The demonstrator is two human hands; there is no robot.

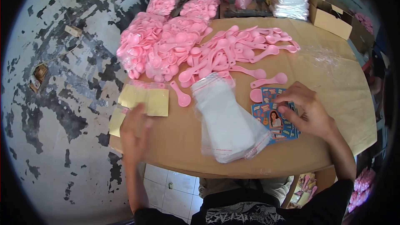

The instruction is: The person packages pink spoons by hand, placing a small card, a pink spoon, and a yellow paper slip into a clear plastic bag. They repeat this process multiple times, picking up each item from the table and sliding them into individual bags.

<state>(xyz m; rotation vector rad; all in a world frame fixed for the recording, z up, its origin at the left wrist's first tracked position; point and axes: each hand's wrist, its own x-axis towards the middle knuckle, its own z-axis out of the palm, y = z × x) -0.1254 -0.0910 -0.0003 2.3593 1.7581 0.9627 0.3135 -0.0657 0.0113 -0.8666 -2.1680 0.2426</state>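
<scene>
My right hand (306, 110) is over a small pile of blue printed cards at the right. Its thumb and index finger are curled together at the upper edge of a blue printed card (265, 116) bearing a picture of a person. My left hand (135, 131) is smeared by motion beside yellow cards (156, 102) in clear plastic; its grip cannot be made out. Between the hands lies a fanned stack of clear plastic bags (227, 121). Just beyond are a loose pink measuring spoon (182, 96) and another pink spoon (268, 81).
A heap of pink spoons (233, 50) spreads across the back of the brown-covered table (333, 87). Bulging bags of pink spoons (146, 41) stand back left. Farther back are stacked clear packets (288, 3) and an open cardboard box (331, 18). A peeling wall (62, 100) borders the left.
</scene>
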